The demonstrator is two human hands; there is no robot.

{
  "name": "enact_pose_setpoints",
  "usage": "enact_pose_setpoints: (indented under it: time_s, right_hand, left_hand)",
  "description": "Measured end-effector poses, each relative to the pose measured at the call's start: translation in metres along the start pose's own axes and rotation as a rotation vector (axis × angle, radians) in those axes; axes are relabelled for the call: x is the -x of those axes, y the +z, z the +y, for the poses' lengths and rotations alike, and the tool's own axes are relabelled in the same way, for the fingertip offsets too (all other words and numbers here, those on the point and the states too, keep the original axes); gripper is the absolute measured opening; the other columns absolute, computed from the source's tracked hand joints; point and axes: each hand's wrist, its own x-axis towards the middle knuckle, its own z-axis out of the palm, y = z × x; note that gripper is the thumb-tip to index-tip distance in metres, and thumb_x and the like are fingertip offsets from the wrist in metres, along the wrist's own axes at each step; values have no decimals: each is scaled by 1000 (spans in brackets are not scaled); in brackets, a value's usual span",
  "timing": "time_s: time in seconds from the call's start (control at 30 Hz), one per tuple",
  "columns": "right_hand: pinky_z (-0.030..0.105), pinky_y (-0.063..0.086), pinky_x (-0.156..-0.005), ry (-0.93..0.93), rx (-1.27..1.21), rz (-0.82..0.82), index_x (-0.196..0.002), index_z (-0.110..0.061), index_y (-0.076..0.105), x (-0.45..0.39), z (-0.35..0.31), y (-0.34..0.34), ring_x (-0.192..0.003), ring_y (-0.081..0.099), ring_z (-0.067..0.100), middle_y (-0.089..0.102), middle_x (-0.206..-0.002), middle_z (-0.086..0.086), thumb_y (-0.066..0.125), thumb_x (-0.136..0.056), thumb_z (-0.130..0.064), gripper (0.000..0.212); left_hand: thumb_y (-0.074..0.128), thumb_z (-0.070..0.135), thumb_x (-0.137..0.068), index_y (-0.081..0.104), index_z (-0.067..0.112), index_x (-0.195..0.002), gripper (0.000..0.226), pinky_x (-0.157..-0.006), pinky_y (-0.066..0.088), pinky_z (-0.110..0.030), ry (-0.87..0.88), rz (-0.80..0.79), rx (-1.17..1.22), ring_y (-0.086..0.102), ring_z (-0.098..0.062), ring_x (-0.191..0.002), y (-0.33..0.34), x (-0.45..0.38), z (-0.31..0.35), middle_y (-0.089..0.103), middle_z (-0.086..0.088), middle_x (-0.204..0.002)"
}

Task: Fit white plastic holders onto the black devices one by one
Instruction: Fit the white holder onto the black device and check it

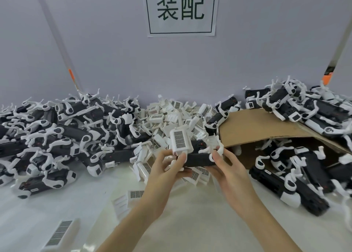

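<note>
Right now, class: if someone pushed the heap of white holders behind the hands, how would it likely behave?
The heap of white holders is loose and jumbled, so pieces would probably slide and spill rather than move together. They look like thin, stiff plastic, likely light. Flat sides suggest sliding, not rolling.

I see both bare forearms come up from the bottom edge and lean toward each other, so the two hands meet near the middle of the view. The left hand [165, 171] is turned with its back to me; its thumb and curled fingers pinch the white holder [180, 139] at its lower end. The right hand [227, 172] is seen more from the thumb side, and its fingers wrap under the black device [200, 159]. I think the right thumb presses on top, but this part is not clear.
</note>
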Motion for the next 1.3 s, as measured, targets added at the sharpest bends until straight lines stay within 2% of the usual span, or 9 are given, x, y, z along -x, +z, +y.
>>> enact_pose_setpoints:
  time_s: [0.13,0.37,0.57,0.67,0.77,0.87,0.97,1.1,1.3]
  right_hand:
    - [34,57,-101,-37,88,-19,-133,-4,64,4,5,-7,-117,72,29,74,-124,15,78,-86,-37,59]
    - [43,56,-98,-105,217,17,-125,-7,70,6,4,-10,-109,74,28,75,-115,16,78,-87,-46,55]
    - [41,60,-95,-109,338,42,-114,-22,77,7,1,-14,-101,76,26,76,-101,13,85,-74,-60,57]
    - [42,59,-95,-124,324,63,-116,-22,77,6,-1,-16,-100,76,26,76,-101,12,83,-73,-60,58]
    - [42,58,-97,-130,227,68,-121,-11,73,5,-2,-19,-108,74,29,76,-110,15,83,-83,-49,54]
    - [40,60,-97,-124,130,89,-124,-5,69,4,-3,-20,-108,74,29,77,-112,14,79,-84,-42,56]
    - [36,59,-98,-105,37,62,-128,-1,66,4,-4,-18,-112,73,29,76,-118,14,76,-87,-38,56]
    - [34,58,-100,-55,29,13,-130,2,65,9,-2,-10,-116,72,32,74,-123,17,68,-96,-32,48]
    - [34,55,-105,-55,148,-82,-129,-4,69,14,-5,-5,-128,65,31,72,-128,16,71,-88,-37,53]
  left_hand:
    - [81,47,-84,64,16,-126,55,-105,55,-48,25,14,-62,77,-38,-96,1,3,0,76,-15,-118]
    - [63,62,-93,65,43,-112,27,-75,61,-28,188,15,-291,73,-21,-102,2,5,1,73,5,-115]
    - [67,36,-102,68,14,-119,27,-68,57,-20,196,242,-173,73,-24,-89,-14,-8,12,74,-11,-112]
    - [63,35,-105,64,21,-134,32,-60,57,-17,180,298,-309,76,-13,-82,-31,-16,22,70,-8,-122]
    - [64,50,-100,54,27,-152,57,-82,63,-32,173,277,-678,71,-7,-94,-39,-17,21,55,8,-138]
    - [61,48,-102,73,30,-124,31,-85,59,-39,284,288,-839,66,-15,-83,-29,-11,14,56,9,-123]
    - [58,55,-103,74,33,-104,28,-74,48,-16,389,210,-796,62,-6,-80,-15,-2,12,61,11,-110]
    - [63,80,-86,66,35,-125,59,-64,51,-19,163,-32,-609,70,-9,-76,-3,6,10,73,3,-107]
    - [81,38,-83,65,18,-135,58,-59,48,-31,-41,-112,-137,60,-30,-65,-6,3,15,72,-12,-91]
